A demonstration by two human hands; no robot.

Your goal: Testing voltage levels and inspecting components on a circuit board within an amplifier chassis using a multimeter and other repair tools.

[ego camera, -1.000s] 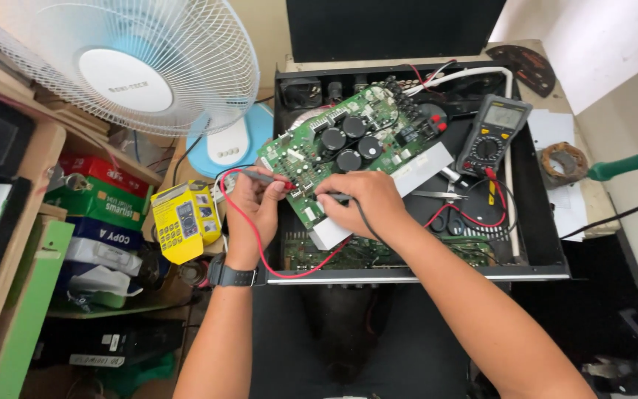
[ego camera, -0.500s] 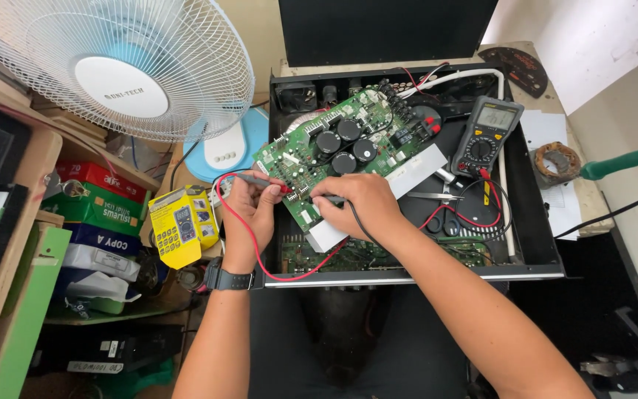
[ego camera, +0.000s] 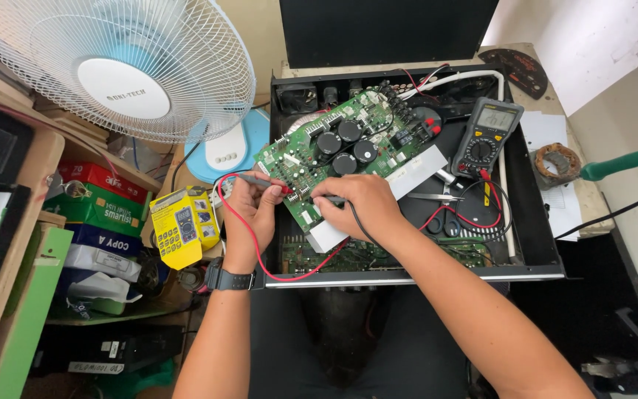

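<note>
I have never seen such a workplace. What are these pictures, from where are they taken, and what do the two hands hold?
The picture comes from one camera worn on the person's head, looking down at their own bare hands. No robot is here. On the bench stands an open black metal case of some electronic device. A green circuit board with round black parts lies tilted across it. The left hand, with a watch on the wrist, holds a red test probe to the board. The right hand holds a black probe there too. Their wires lead to a grey meter on the right. A white fan and a yellow meter box stand on the left.
</note>
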